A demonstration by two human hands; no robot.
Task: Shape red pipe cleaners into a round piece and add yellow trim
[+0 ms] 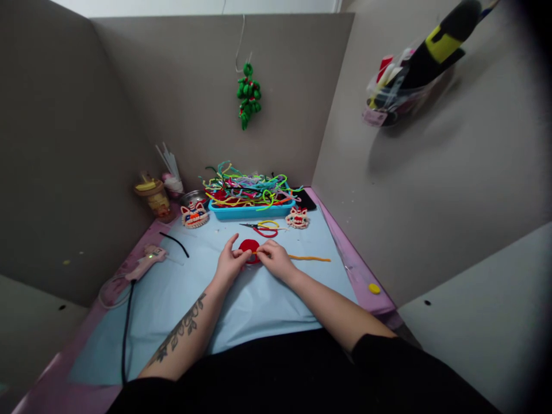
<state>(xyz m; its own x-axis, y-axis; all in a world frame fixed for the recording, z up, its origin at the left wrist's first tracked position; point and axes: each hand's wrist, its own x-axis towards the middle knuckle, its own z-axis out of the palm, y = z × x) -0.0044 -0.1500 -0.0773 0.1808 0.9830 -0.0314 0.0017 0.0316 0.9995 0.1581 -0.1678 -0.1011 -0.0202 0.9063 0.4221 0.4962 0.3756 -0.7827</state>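
My left hand [230,261] pinches a small round red pipe-cleaner piece [249,247] at the middle of the light blue mat [259,305]. My right hand [275,259] is closed on an orange pipe cleaner [309,258], whose free end trails to the right across the mat. Its near end meets the red piece between my two hands. Both hands rest low on the mat, fingertips almost touching.
A blue tray [251,210] heaped with coloured pipe cleaners sits at the back, red scissors [264,230] in front of it. Two small lion-head figures [195,215] [297,218] flank the tray. A pink glue gun [146,261] with black cord lies left. Grey partition walls enclose the desk.
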